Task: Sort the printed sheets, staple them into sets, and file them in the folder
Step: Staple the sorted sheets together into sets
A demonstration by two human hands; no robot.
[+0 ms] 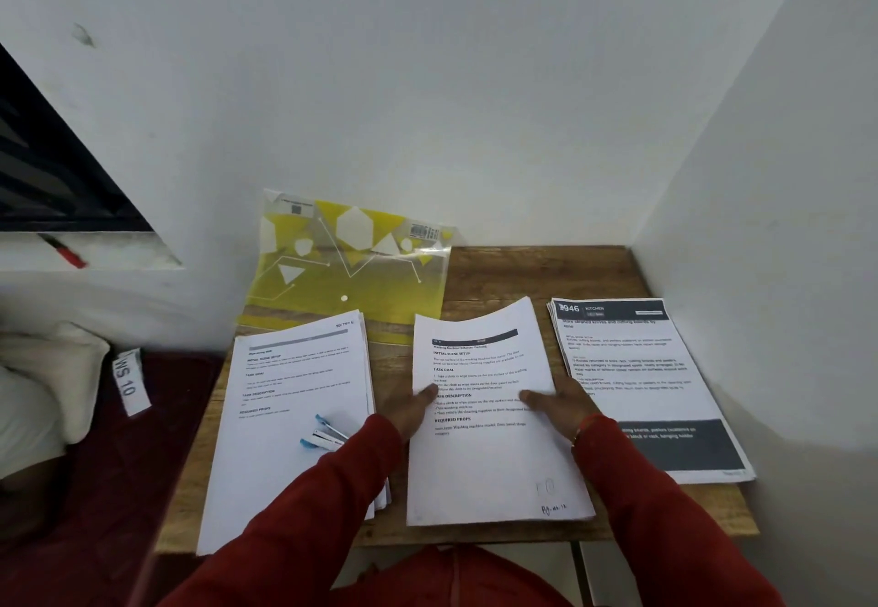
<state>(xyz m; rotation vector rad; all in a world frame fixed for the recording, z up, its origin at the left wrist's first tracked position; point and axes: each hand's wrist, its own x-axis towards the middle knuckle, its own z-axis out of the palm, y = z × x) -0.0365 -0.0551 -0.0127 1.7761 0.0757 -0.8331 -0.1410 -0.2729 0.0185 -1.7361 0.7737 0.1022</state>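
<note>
Three stacks of printed sheets lie on a small wooden table (537, 269). The middle stack (489, 459) is held at both side edges: my left hand (408, 409) grips its left edge with the thumb on top, and my right hand (556, 404) grips its right edge likewise. Its far end curls upward. The left stack (285, 416) carries a blue and white stapler (325, 435). The right stack (636, 378) has a dark header and footer band. A yellow translucent folder (351, 264) leans against the wall behind the stacks.
White walls close in at the back and right. A dark red mattress (95, 464) with a white pillow (47, 378) and a tag reading WS 10 (128, 381) lies to the left. A red-handled tool (64, 250) rests on the window ledge.
</note>
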